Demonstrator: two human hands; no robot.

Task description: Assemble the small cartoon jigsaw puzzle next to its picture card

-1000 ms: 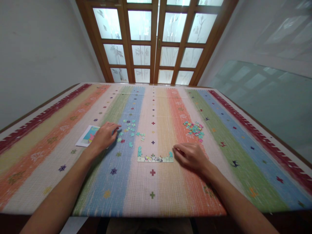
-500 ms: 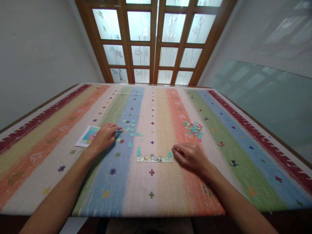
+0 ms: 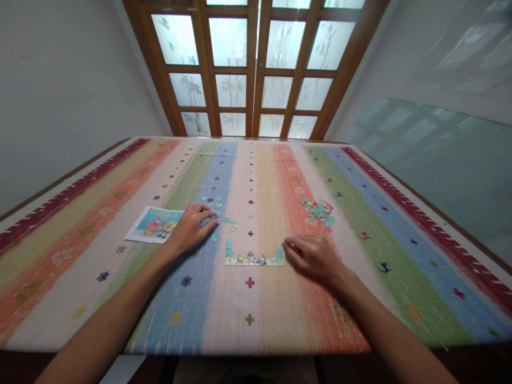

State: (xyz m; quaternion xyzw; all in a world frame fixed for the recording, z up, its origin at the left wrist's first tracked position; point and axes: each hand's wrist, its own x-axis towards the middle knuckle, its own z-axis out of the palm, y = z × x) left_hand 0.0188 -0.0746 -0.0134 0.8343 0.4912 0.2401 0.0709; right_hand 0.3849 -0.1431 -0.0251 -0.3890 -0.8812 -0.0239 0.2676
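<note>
My left hand reaches over the loose puzzle pieces left of centre, thumb and index finger drawn together at the tips. Whatever lies between those tips is too small to make out. Small teal puzzle pieces are scattered around and beyond it. My right hand rests on the cloth with curled fingers; their inner side is hidden. Just left of it is the partly joined jigsaw puzzle, a bottom row with short teal upright parts at both ends. Left of my left hand lies a picture card with cartoon figures, partly covered by that hand.
A heap of mixed puzzle pieces lies beyond my right hand. The striped tablecloth covers the table. Behind it stand wooden doors with glass panes; a greenish glass panel is at the right.
My left hand has moved right, from beside the card to the loose pieces, and its fingers have come together. More of the card shows. My right hand stays in place.
</note>
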